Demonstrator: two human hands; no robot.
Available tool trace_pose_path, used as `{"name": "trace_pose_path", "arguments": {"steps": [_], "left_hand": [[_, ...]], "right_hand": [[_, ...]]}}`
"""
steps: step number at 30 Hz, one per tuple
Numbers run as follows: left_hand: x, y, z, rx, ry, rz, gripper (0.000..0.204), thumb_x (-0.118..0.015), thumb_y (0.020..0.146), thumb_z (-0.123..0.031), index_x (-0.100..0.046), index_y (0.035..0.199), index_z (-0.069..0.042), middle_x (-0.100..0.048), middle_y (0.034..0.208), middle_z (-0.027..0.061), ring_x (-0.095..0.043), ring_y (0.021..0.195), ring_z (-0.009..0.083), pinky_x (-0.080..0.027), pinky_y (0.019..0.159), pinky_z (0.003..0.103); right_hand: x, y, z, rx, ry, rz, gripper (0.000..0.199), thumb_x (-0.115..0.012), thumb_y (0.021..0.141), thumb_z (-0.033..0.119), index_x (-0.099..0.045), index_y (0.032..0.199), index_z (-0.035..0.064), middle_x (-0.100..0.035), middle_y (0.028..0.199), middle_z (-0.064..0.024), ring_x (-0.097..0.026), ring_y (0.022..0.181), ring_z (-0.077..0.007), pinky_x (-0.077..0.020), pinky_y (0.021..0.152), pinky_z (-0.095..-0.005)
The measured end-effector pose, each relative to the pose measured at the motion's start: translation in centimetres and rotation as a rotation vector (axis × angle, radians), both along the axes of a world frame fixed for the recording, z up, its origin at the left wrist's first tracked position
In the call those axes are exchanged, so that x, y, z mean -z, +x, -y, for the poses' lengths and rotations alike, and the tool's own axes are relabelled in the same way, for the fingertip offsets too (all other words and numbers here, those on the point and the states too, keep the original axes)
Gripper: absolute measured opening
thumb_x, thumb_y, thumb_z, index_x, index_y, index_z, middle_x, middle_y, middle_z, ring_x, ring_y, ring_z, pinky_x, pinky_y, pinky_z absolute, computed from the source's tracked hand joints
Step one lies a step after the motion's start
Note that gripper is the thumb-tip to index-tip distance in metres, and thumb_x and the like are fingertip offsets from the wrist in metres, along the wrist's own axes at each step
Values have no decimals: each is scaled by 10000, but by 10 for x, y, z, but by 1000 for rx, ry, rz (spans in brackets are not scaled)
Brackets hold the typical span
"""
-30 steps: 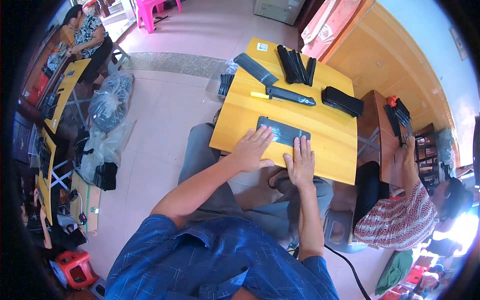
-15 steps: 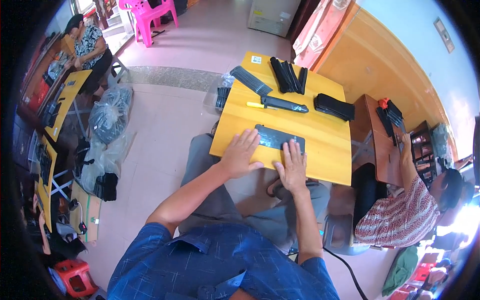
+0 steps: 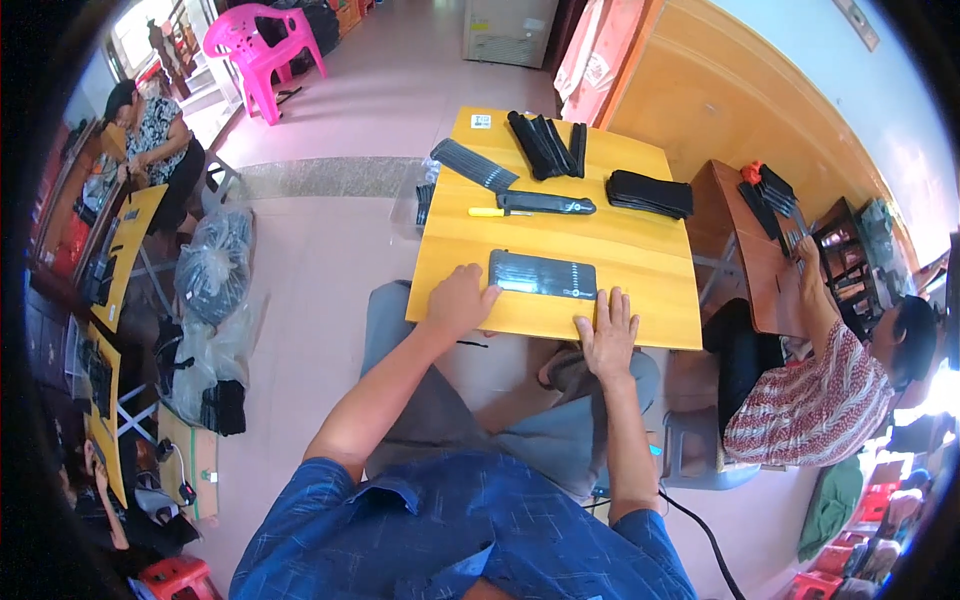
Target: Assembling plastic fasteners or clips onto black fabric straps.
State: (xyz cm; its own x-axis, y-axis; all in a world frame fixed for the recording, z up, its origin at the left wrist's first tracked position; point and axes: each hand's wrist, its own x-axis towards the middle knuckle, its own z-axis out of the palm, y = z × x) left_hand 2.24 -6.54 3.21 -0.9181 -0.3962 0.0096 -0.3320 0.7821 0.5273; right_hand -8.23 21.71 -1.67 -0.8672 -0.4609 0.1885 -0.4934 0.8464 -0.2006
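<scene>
Centre left: left hand (image 3: 460,302), fingers bent, tips indistinct; whether they grip cannot be told. Centre: glossy, dark rectangular packet (image 3: 543,275), flat on the wood-grained yellow table (image 3: 645,265), open surface to its right. Right of centre: right hand (image 3: 610,335), open, fingers spread by the packet's lower-right corner, contact unclear.

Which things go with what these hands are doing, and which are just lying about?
Probably for the work, on the yellow table:
flat dark pack near the left hand and right hand
thin dark strips
black stack
yellow-handled tool

Probably just about:
pink chair
red stool
tied clear bag on the floor (hard to tell)
</scene>
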Motion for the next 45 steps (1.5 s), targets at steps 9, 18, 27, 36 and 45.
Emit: {"name": "trace_pose_path", "arguments": {"steps": [9,18,27,36,45], "left_hand": [[10,-45,15,-14,82,211,573,-691,847,-575,-743,838,-4,-745,883,217,-730,908,393,-569,823,502],[29,-56,16,-130,638,56,376,-702,859,-346,-663,655,-33,-588,539,84,-571,423,202,-485,472,353],[-76,-82,-26,148,908,-104,330,-706,879,-261,-602,628,-74,-502,488,33,-500,412,179,-386,408,328],[-96,-59,-93,487,239,-411,350,-727,907,-262,-599,696,-15,-478,532,59,-467,480,133,-376,487,373],[-194,-22,-49,359,947,-517,377,-665,995,-193,-516,659,-108,-486,568,-59,-453,487,26,-331,449,230]], "right_hand": [[8,5,4,28,-78,-25,721,-491,1036,526,-399,1568,49,-315,1660,-194,-253,1547,-391,-171,1238,-619],[8,3,4,40,-250,-36,650,-528,1032,472,-477,1508,33,-406,1608,-189,-313,1522,-377,-193,1234,-602],[6,0,-1,68,-346,-35,573,-511,1048,424,-509,1481,49,-466,1563,-178,-356,1498,-377,-215,1230,-585],[9,-2,-3,3,-356,-45,519,-539,1038,301,-484,1486,46,-500,1525,-183,-391,1473,-387,-241,1224,-567],[9,-3,-8,42,-743,23,467,-633,974,203,-560,1388,1,-602,1373,-211,-533,1331,-375,-386,1146,-470]]}}
